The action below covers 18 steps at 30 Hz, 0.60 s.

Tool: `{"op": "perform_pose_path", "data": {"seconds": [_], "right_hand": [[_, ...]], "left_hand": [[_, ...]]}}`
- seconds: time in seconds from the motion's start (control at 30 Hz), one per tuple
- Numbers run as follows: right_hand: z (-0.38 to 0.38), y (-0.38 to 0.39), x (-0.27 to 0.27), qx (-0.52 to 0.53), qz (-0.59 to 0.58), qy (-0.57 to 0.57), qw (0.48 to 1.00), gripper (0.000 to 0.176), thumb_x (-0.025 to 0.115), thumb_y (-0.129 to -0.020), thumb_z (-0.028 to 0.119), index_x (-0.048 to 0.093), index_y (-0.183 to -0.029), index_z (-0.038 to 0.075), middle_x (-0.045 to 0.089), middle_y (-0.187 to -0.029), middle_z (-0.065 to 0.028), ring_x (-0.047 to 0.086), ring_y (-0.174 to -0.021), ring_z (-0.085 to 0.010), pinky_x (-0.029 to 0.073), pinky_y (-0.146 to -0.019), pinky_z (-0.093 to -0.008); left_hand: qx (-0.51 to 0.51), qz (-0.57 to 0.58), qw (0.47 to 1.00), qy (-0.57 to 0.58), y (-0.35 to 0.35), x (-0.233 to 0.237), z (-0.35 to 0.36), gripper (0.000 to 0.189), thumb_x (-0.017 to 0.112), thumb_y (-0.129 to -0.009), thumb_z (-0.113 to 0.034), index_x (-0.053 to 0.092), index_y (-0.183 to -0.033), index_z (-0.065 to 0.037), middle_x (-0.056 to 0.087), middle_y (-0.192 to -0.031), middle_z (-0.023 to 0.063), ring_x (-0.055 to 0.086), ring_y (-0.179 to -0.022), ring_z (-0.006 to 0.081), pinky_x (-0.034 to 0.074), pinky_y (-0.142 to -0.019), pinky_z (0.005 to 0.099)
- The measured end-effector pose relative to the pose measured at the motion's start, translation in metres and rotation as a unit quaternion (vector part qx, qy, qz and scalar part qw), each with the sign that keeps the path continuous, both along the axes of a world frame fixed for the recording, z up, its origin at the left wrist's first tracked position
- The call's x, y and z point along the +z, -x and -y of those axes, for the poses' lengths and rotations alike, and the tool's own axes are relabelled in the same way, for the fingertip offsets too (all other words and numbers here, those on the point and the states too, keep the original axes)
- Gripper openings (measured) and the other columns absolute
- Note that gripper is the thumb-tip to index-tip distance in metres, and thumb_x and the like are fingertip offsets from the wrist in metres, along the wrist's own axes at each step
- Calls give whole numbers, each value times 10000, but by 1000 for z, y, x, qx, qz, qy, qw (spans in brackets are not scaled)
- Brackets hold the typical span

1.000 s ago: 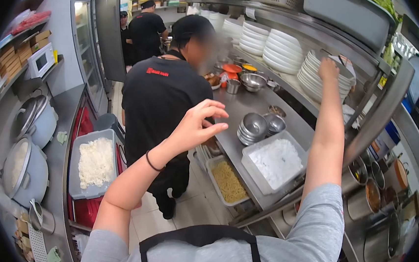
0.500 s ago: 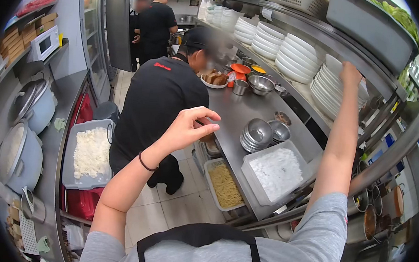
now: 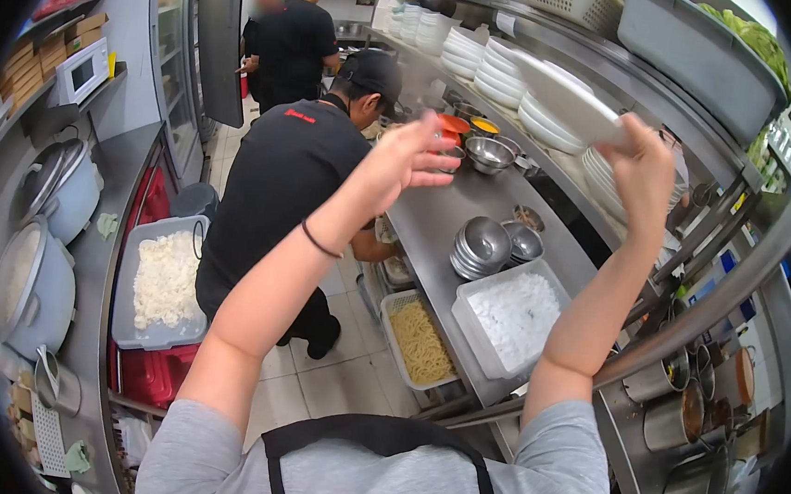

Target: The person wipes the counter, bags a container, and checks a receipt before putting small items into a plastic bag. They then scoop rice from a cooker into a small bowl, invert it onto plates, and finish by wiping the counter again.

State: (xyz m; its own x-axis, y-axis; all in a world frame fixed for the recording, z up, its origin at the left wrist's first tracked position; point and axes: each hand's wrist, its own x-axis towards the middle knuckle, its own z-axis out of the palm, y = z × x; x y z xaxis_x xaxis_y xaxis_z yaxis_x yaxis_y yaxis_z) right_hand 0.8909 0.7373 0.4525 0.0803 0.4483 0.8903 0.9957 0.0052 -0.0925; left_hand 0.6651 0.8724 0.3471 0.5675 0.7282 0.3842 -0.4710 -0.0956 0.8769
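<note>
My right hand (image 3: 645,178) grips a white plate (image 3: 570,98) by its near edge and holds it tilted in the air, off the shelf. Just below and behind that hand stands a stack of white plates (image 3: 603,182), partly hidden by my wrist. My left hand (image 3: 407,160) is raised over the near side of the steel counter, fingers spread and nothing in them. Beyond the lifted plate, stacks of white bowls (image 3: 499,74) line the shelf.
A co-worker in black (image 3: 280,182) bends over at the counter (image 3: 416,221), close to my left arm. Steel bowls (image 3: 484,245) and a tub of white contents (image 3: 511,316) stand there. A basket of noodles (image 3: 420,342) sits below. Grey tub (image 3: 698,57) overhead.
My right hand has lifted a plate off the stack and brought it left. My left hand has risen and opened wider. The co-worker leans slightly lower.
</note>
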Motion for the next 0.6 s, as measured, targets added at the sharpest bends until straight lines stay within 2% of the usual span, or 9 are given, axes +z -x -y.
{"op": "perform_pose_path", "data": {"seconds": [0.07,0.13,0.2,0.3,0.37,0.43,0.47,0.53,0.6], "right_hand": [[8,27,-33,95,79,-34,992,301,687,-574,-1,601,-862,13,611,-751,-138,572,-675,-297,434,-633,-333],[15,55,-56,159,158,32,974,195,638,-543,-17,583,-719,46,568,-643,-90,538,-606,-264,413,-575,-334],[12,76,-87,234,182,68,953,179,641,-520,-3,548,-662,55,546,-628,-66,533,-621,-241,402,-561,-341],[7,88,-89,265,211,197,920,163,671,-579,54,608,-729,65,594,-704,-60,567,-702,-232,438,-616,-323],[-22,62,-78,487,79,362,791,222,689,-658,150,659,-870,90,639,-815,-60,597,-793,-208,464,-715,-301],[-57,21,-40,385,41,354,851,295,670,-732,191,645,-1000,71,641,-975,-76,590,-868,-158,455,-794,-285],[-63,9,-18,311,-159,373,860,296,650,-746,164,634,-1018,50,638,-984,-87,588,-870,-159,453,-793,-275],[-150,-113,-8,93,-72,234,965,324,569,-773,143,599,-1082,53,630,-1011,-127,595,-947,-248,462,-814,-359],[-177,-195,3,-232,13,272,934,287,445,-839,120,596,-1069,37,571,-1114,-165,550,-1024,-332,437,-856,-432]], "left_hand": [[-43,30,994,97,7,7,-1,661,399,-882,-506,382,-1251,43,535,-1126,153,563,-988,242,485,-811,347],[-229,40,963,135,27,4,-4,730,398,-849,-574,342,-1268,21,475,-1200,189,523,-1054,287,465,-839,402],[-105,64,979,162,39,-24,12,524,447,-860,-308,362,-1237,45,480,-1192,199,516,-1069,308,411,-895,478],[-106,159,945,264,73,-87,11,539,480,-650,13,381,-1168,121,515,-1119,199,531,-1020,303,423,-896,401],[-47,160,943,289,94,-114,26,530,475,-613,54,398,-1127,155,524,-1087,211,537,-1001,320,429,-893,390],[7,141,947,287,119,-136,42,543,470,-591,56,401,-1118,168,525,-1084,217,541,-995,324,436,-888,384],[27,131,950,283,134,-147,48,558,479,-582,46,401,-1121,167,526,-1084,221,543,-993,323,441,-884,373],[92,88,943,309,170,-168,64,534,499,-565,26,435,-1071,180,552,-1034,224,564,-947,324,449,-867,365],[127,77,935,321,207,-189,82,558,509,-563,12,421,-1085,190,544,-1048,231,560,-949,330,447,-867,375]]}}
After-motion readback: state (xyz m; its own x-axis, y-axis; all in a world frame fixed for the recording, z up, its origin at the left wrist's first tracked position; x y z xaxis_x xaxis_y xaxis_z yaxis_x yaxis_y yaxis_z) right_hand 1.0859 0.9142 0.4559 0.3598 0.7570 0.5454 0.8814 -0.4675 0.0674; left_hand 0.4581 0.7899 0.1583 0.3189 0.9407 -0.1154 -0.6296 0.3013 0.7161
